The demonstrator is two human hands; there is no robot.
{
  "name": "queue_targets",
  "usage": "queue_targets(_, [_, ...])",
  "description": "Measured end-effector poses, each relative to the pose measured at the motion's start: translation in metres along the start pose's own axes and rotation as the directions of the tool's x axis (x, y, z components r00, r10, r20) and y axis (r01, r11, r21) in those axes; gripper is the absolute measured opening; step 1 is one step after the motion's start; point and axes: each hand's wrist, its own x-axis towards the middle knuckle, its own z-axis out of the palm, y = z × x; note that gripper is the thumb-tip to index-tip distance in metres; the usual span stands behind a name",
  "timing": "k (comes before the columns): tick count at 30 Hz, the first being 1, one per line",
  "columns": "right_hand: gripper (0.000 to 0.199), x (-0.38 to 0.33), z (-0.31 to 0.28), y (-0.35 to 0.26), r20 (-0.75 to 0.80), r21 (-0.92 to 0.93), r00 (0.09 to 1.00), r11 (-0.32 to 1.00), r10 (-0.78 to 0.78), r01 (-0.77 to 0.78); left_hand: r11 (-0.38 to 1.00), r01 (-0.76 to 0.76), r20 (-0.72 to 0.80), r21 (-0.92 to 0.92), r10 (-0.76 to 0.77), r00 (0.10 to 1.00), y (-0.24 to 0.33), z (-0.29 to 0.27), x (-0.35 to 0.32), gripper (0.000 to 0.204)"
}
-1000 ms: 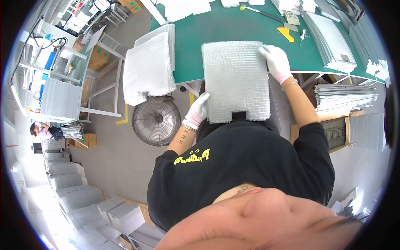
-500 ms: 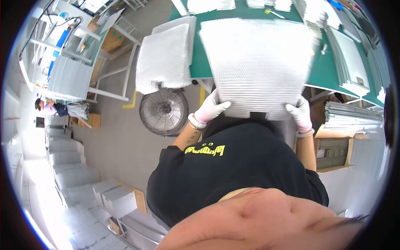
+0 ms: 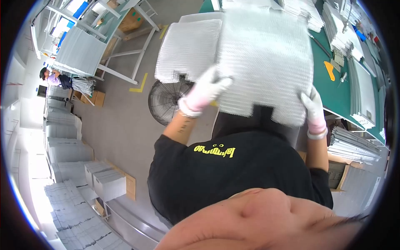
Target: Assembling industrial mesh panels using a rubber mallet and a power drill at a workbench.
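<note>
A large whitish ribbed sheet (image 3: pixel 264 62) with a square notch in its near edge lies in front of me over the green table. My right hand (image 3: pixel 314 109), in a white glove, grips its near right edge with the thumb on top. My left hand (image 3: pixel 206 91), also gloved and a little blurred, is at the sheet's left edge with thumb and fingers apart. Whether it touches the sheet I cannot tell. Just left of the sheet, a stack of similar ribbed sheets (image 3: pixel 189 48) sticks out past the table's side, its near edge notched too.
Below the stack stands a round floor fan (image 3: pixel 168 100). The green table (image 3: pixel 318 62) holds a yellow-orange tool (image 3: pixel 329 70) and stacked white panels (image 3: pixel 360 91) on the right. Metal strips (image 3: pixel 352 143) lie beneath it. Another person (image 3: pixel 54 79) is far left; boxes (image 3: pixel 106 181) stand lower left.
My left hand has come off the sheet's near left corner and moved up along its left side. The sheet has shifted left beside the stack, with my right hand still on it.
</note>
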Motion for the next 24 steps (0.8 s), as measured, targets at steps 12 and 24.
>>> queue_targets(12, [0.050, 0.170, 0.238, 0.092, 0.432, 0.452, 0.877, 0.792, 0.209, -0.411, 0.855, 0.321, -0.524, 0.407, -0.070, 0.849, -0.079, -0.245, 0.010, 0.077])
queue_targets(24, [0.090, 0.155, 0.186, 0.114, 0.058, -0.383, 0.950, 0.886, 0.305, -0.261, 0.861, 0.402, -0.263, -0.312, -0.485, 0.834, -0.122, -0.252, 0.025, 0.069])
